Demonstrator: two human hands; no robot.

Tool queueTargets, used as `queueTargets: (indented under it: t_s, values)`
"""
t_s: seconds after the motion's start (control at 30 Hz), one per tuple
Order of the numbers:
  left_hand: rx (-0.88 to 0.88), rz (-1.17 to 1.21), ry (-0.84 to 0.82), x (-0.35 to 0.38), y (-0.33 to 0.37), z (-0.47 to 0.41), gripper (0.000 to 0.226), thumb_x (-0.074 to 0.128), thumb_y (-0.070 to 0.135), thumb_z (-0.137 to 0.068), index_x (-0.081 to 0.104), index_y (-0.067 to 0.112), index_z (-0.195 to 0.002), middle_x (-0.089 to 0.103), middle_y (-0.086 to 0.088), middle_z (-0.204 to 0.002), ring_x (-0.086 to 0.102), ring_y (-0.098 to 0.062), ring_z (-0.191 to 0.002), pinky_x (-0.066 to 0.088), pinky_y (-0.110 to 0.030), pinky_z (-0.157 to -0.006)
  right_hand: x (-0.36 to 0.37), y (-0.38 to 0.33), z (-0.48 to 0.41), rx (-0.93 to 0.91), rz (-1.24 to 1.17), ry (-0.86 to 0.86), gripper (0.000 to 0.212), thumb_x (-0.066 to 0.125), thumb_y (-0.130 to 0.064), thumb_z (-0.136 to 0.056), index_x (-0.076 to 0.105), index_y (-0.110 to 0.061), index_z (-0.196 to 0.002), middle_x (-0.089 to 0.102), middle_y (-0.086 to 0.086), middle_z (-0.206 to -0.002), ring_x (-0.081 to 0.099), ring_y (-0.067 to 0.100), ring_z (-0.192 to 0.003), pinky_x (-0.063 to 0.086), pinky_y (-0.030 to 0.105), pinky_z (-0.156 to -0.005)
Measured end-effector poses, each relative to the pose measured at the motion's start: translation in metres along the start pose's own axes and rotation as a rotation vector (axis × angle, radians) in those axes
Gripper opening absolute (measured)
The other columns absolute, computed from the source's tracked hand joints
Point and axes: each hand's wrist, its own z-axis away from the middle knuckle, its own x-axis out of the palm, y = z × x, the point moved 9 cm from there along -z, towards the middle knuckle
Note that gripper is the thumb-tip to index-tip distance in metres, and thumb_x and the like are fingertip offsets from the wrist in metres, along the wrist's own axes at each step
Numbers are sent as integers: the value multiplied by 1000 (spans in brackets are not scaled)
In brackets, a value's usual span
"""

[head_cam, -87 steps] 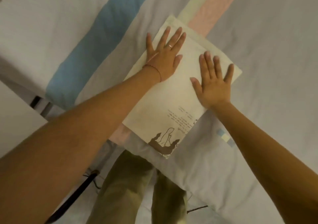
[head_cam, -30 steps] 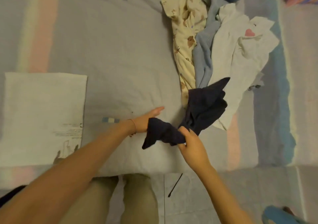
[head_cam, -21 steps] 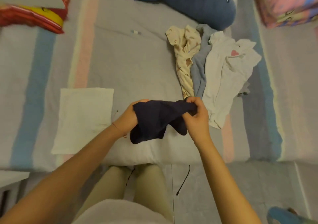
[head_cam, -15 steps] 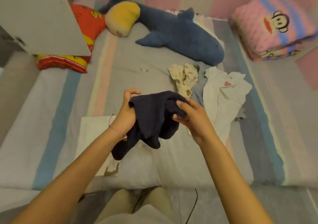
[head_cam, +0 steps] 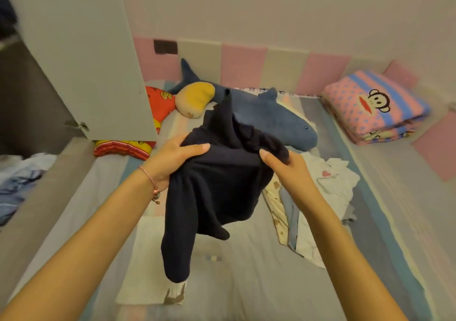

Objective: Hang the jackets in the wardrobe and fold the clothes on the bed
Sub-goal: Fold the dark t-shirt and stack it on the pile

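Observation:
A dark navy garment (head_cam: 217,187) hangs bunched in the air above the bed (head_cam: 246,283). My left hand (head_cam: 172,159) grips its upper left part and my right hand (head_cam: 286,166) grips its upper right part. One sleeve dangles down toward the bed. Below it lies a folded cream shirt (head_cam: 145,266) with a brown print, partly hidden by the sleeve. To the right sits a loose pile of clothes (head_cam: 320,197): a cream patterned piece, a light blue piece and a white one with a pink heart.
A grey wardrobe door (head_cam: 81,56) stands open at the left over the bed. A blue shark plush (head_cam: 271,118), a yellow cushion (head_cam: 195,98) and a red pillow (head_cam: 160,103) lie at the back. A folded pink blanket (head_cam: 375,108) is at the right. Blue clothes (head_cam: 17,185) lie at the far left.
Both hands took the navy garment from the pile and lifted it up off the bed. My view rose from the bed surface toward the headboard.

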Motion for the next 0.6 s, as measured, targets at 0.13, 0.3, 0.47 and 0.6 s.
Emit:
queueTargets:
  t_s: [0.13, 0.3, 0.47, 0.6]
  values:
    - [164, -146, 240, -42, 27, -11, 14, 55, 12, -92, 62, 18, -102, 66, 4, -95, 62, 5, -77, 51, -11, -70, -7, -18, -10, 21, -35, 18, 11, 47, -26, -98, 54, -23, -106, 58, -15, -91, 54, -3, -84, 43, 12, -66]
    - [408, -578, 348, -31, 51, -1, 53, 73, 22, -78, 47, 22, -124, 46, 0, -127, 44, -14, -117, 37, -30, -102, 16, -53, -15, -131, 198, -172, 12, 52, -29, -96, 60, -22, -101, 64, -3, -94, 58, 6, -85, 45, 22, -74]
    - [756, -916, -94, 58, 69, 30, 77, 75, 43, -71, 32, 39, -135, 29, 19, -143, 19, 7, -135, 16, -34, -114, 63, -75, 0, -281, 277, -506, 13, 58, -21, -93, 63, -13, -102, 66, 0, -85, 57, -2, -73, 45, 16, -71]
    - [553, -766, -156, 58, 58, 10, 39, 77, 23, -73, 55, 26, -106, 60, 12, -99, 56, 3, -94, 49, -18, -81, 70, -63, 4, -213, 185, -537, 21, 59, -26, -92, 58, -26, -112, 65, -13, -93, 62, -4, -85, 49, 15, -78]
